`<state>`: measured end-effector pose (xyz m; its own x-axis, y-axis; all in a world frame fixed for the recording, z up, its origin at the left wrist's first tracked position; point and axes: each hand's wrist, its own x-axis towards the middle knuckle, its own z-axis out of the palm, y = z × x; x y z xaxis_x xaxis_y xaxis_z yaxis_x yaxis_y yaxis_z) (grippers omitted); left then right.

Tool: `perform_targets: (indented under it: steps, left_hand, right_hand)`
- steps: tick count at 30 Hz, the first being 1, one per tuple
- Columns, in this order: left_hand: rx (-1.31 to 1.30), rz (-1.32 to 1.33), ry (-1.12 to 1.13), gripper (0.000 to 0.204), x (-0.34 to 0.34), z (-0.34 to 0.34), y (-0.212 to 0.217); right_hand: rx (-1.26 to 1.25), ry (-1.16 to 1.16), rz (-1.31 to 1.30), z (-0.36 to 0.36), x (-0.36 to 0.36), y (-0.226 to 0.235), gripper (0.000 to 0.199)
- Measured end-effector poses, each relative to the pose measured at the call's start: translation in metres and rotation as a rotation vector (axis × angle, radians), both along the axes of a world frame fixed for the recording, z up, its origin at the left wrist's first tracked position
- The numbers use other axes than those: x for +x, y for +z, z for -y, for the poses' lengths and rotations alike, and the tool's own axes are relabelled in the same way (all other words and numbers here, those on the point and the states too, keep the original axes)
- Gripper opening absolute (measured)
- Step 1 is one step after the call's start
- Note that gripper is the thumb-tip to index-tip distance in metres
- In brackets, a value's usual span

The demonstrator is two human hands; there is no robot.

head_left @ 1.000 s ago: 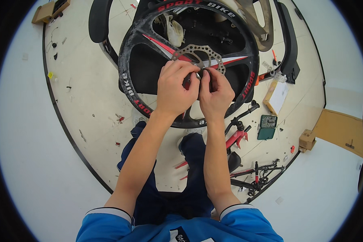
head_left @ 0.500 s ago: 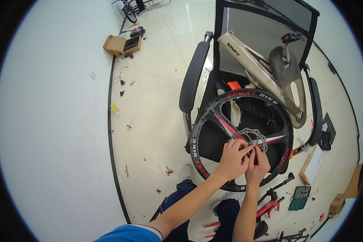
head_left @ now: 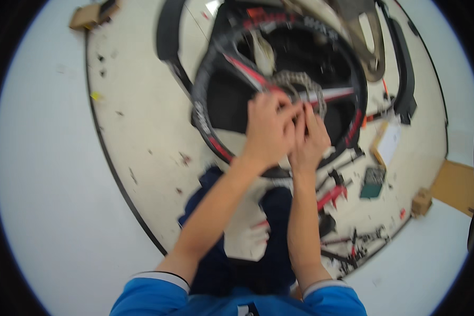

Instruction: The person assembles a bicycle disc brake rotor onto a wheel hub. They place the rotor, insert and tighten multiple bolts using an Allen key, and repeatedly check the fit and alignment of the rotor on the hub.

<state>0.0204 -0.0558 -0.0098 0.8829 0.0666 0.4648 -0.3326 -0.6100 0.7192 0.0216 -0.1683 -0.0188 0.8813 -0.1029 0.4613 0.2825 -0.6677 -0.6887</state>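
Observation:
A black bicycle wheel (head_left: 216, 131) with red and white spokes rests on the seat of a black office chair, its silver brake disc (head_left: 295, 84) at the hub. My left hand (head_left: 268, 129) and my right hand (head_left: 312, 138) are pressed together over the hub, fingers pinching at the disc. What the fingertips hold is hidden and blurred. Both forearms rise from blue sleeves at the bottom edge.
The chair's armrests (head_left: 168, 31) flank the wheel, and a beige bike frame (head_left: 366, 37) leans at the chair back. Red-handled tools (head_left: 332, 195), a green box (head_left: 373, 183) and cardboard pieces (head_left: 87, 16) lie on the floor. A brown board (head_left: 461, 187) lies at right.
The view has swung down and left, so the wheel and chair fill the top again. Both hands stay together on the hub disc.

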Motion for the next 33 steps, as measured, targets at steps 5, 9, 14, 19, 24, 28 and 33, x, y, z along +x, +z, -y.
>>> perform_targets:
  steps: [5, 9, 14, 19, 24, 28, 33]
  left_hand:
    - [-0.043, -0.031, -0.017, 0.031, 0.004, 0.003, 0.01]
    - [-0.035, -0.056, -0.017, 0.033, 0.0, 0.001, 0.007]
    - [-0.027, -0.05, -0.018, 0.032, 0.0, -0.011, 0.004]
    - [0.085, -0.055, -0.067, 0.035, 0.007, -0.002, 0.011]
    - [0.061, -0.068, -0.058, 0.038, 0.004, -0.007, 0.01]
    - [0.092, -0.101, -0.062, 0.033, -0.003, -0.004, 0.0]
    - [0.094, -0.105, -0.117, 0.035, 0.0, 0.0, 0.002]
  right_hand:
    - [0.136, 0.055, -0.07, -0.005, -0.003, 0.015, 0.03]
    - [0.185, 0.05, -0.094, -0.004, -0.004, 0.007, 0.031]
    - [0.28, 0.056, -0.158, -0.012, -0.003, 0.008, 0.031]
    - [0.268, 0.102, -0.138, 0.013, 0.007, 0.014, 0.023]
    - [0.077, 0.192, -0.12, 0.031, 0.007, 0.034, 0.032]
    - [0.282, 0.183, -0.141, 0.021, -0.001, 0.024, 0.026]
    - [0.44, 0.133, -0.174, 0.026, -0.004, 0.028, 0.018]
